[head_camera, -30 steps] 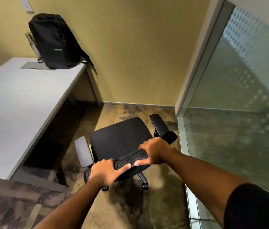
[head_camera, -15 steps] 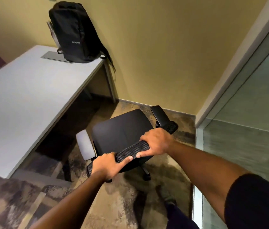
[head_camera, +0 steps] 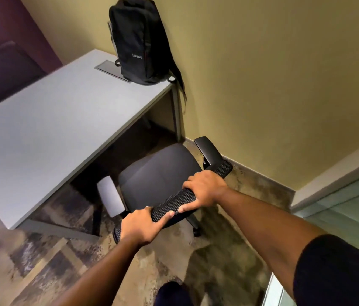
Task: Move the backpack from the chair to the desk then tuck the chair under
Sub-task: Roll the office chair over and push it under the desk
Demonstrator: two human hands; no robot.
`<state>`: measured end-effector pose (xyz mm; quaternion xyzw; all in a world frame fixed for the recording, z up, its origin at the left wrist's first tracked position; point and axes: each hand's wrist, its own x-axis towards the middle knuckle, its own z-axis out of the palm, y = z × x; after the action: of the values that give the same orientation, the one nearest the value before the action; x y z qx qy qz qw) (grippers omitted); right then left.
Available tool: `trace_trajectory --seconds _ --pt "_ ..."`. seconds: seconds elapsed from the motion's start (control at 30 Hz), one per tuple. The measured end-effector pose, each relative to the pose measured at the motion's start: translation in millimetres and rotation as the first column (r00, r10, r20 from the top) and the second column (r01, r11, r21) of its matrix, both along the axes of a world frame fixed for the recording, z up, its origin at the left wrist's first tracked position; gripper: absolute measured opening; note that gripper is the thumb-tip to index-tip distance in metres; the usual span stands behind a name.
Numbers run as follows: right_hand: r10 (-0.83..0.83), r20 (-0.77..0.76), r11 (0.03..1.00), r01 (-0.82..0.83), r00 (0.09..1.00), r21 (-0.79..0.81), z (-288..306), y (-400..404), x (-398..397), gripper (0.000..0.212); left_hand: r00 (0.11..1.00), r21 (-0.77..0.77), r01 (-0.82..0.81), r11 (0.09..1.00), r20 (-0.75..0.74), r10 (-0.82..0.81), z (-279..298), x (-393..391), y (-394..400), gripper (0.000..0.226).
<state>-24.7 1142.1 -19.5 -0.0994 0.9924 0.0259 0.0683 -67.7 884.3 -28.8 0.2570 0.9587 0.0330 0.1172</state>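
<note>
A black backpack (head_camera: pixel 140 44) stands upright on the far corner of the white desk (head_camera: pixel 48 129), leaning against the yellow wall. The black office chair (head_camera: pixel 159 173) is on the floor at the desk's open side, its seat facing the desk, its front edge close to the desk's edge. My left hand (head_camera: pixel 140 226) and my right hand (head_camera: pixel 205 187) both grip the mesh top of the chair's backrest, left hand lower and nearer to me. The chair's base is mostly hidden under the seat.
A grey cable flap (head_camera: pixel 110 69) is set into the desk beside the backpack. The yellow wall (head_camera: pixel 262 85) runs behind the chair's right armrest (head_camera: pixel 207 151). A glass partition (head_camera: pixel 350 217) stands at the right. A dark purple seat (head_camera: pixel 4 69) sits beyond the desk. My foot (head_camera: pixel 172 292) shows below.
The view has swung left and closer, and the chair has rolled nearer to the desk's edge. Both hands keep the same grip on the backrest.
</note>
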Motion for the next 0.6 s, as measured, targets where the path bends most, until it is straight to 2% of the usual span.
trace_trajectory --seconds 0.4,0.6 --pt "0.213 0.043 0.977 -0.213 0.976 0.005 -0.2 67.3 -156.6 0.117 0.972 -0.031 -0.23 0.973 0.038 0.231 -4.4 -89.8 65.1 0.107" --pt "0.266 0.062 0.964 -0.267 0.962 0.002 4.9 75.5 -227.5 0.111 0.955 -0.034 -0.294 0.955 0.041 0.295 1.2 -145.7 75.0 0.107"
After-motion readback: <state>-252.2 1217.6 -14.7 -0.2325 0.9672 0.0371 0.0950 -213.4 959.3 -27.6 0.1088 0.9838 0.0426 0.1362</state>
